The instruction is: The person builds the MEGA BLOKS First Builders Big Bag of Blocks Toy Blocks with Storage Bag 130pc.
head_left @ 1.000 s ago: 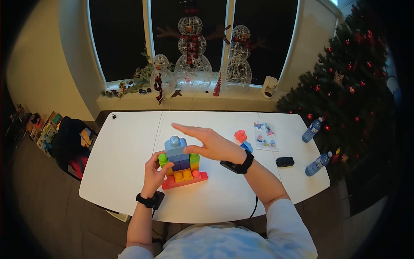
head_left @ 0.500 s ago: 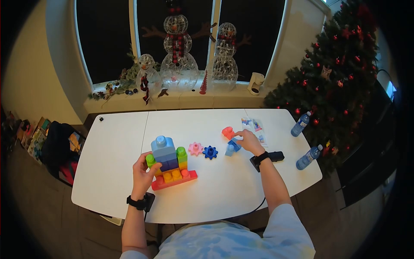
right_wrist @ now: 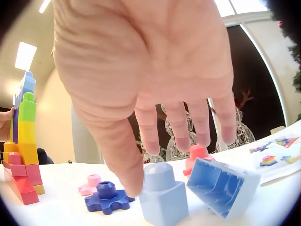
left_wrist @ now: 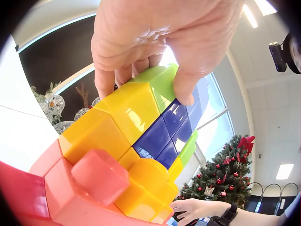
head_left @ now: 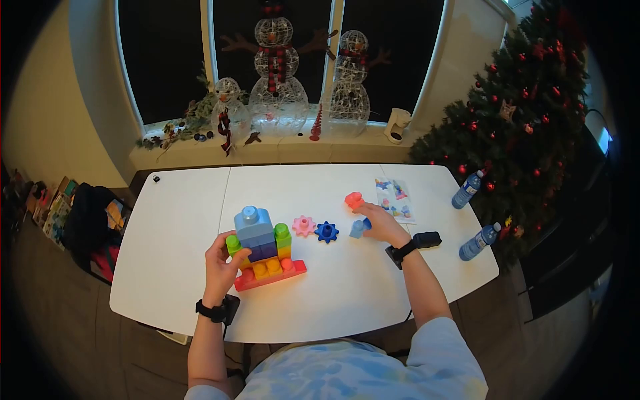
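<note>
My left hand (head_left: 219, 270) grips the left side of a toy block tower (head_left: 257, 248), its thumb in front and fingers behind. The tower has a red base, orange, yellow and green blocks and a blue middle column. On the right, my right hand (head_left: 383, 225) reaches over two light blue blocks. One is an upright block (right_wrist: 163, 202), with the thumb tip right at its stud. The other is a tipped block (right_wrist: 225, 188), hollow side showing, under the extended fingers. A coral block (head_left: 353, 199) lies just beyond. A pink gear (head_left: 304, 226) and a dark blue gear (head_left: 327, 232) lie between tower and hand.
A printed picture sheet (head_left: 399, 200) lies behind the right hand. Near my right wrist is a black case (head_left: 427, 239). Two water bottles (head_left: 479, 241) stand at the right edge of the white table (head_left: 167, 267). Snowman figures (head_left: 277, 93) line the windowsill.
The right hand has swung from beside the tower's top to the light blue blocks on the right, uncovering both gears. It then shifted slightly left over the blocks. The left hand keeps its hold.
</note>
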Tool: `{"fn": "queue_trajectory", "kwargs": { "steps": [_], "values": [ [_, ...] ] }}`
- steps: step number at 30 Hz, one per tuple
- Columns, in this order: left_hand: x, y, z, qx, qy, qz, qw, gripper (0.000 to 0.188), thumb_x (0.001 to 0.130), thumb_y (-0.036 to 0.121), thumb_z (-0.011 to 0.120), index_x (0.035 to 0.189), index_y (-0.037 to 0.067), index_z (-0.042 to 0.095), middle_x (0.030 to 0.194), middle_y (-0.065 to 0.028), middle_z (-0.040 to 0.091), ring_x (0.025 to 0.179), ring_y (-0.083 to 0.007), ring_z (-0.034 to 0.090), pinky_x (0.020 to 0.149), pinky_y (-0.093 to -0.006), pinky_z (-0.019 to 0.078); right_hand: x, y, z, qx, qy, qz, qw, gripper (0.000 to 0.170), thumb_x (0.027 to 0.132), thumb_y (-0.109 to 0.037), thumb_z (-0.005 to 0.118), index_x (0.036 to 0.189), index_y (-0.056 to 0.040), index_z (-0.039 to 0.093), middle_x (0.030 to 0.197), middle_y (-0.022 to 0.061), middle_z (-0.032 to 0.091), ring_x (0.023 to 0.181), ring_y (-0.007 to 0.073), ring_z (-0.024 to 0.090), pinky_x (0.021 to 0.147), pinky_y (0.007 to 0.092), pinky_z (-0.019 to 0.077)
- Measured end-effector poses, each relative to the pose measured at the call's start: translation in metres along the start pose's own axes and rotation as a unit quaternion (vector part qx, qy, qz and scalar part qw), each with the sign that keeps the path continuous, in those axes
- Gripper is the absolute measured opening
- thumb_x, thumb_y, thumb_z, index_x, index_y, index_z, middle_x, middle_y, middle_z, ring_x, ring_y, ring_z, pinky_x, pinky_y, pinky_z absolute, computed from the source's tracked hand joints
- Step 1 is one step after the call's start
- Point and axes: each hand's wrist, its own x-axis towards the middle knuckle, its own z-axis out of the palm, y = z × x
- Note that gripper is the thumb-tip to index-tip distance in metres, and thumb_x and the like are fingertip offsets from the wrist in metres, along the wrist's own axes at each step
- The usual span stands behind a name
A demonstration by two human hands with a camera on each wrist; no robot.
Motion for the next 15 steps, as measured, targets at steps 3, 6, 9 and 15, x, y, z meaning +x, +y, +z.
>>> {"fn": "queue_trajectory", "kwargs": {
  "steps": [3, 6, 9, 15],
  "values": [
    [0.000, -0.001, 0.000, -0.008, 0.003, -0.006, 1.000, 0.037, 0.092, 0.003, 0.076, 0.125, -0.002, 0.060, 0.109, -0.0055, 0.070, 0.102, -0.0132, 0.066, 0.093, -0.0300, 0.0531, 0.001, -0.012, 0.011, 0.015, -0.015, 0.056, 0.998, 0.045, 0.074, -0.013, 0.082, 0.117, -0.0089, 0.070, 0.115, 0.0119, 0.069, 0.116, 0.0346, 0.061, 0.096, 0.0459, 0.0512],
    [0.001, -0.002, 0.000, 0.001, 0.002, 0.008, 1.000, 0.038, 0.092, 0.003, 0.076, 0.125, -0.002, 0.060, 0.109, -0.0058, 0.071, 0.101, -0.0136, 0.066, 0.092, -0.0300, 0.0537, 0.008, -0.016, 0.018, -0.065, -0.075, 0.112, 0.989, 0.045, 0.073, -0.015, 0.083, 0.117, -0.0099, 0.072, 0.110, 0.0121, 0.071, 0.114, 0.0333, 0.062, 0.093, 0.0468, 0.0499],
    [0.000, -0.004, -0.001, 0.005, 0.006, 0.004, 1.000, 0.038, 0.092, 0.004, 0.076, 0.126, -0.002, 0.060, 0.109, -0.0062, 0.071, 0.100, -0.0139, 0.067, 0.092, -0.0298, 0.0541, 0.007, -0.022, 0.020, -0.108, -0.066, 0.106, 0.986, 0.045, 0.072, -0.016, 0.084, 0.116, -0.0115, 0.072, 0.106, 0.0121, 0.072, 0.109, 0.0318, 0.063, 0.091, 0.0471, 0.0481],
    [-0.001, 0.000, 0.001, -0.001, 0.006, 0.001, 1.000, 0.039, 0.092, 0.004, 0.077, 0.126, -0.002, 0.060, 0.109, -0.0065, 0.071, 0.101, -0.0136, 0.067, 0.092, -0.0305, 0.0542, 0.006, -0.012, 0.013, -0.058, -0.063, 0.085, 0.993, 0.043, 0.074, -0.014, 0.083, 0.116, -0.0098, 0.072, 0.103, 0.0112, 0.073, 0.102, 0.0329, 0.067, 0.090, 0.0449, 0.0489]
  ]
}}
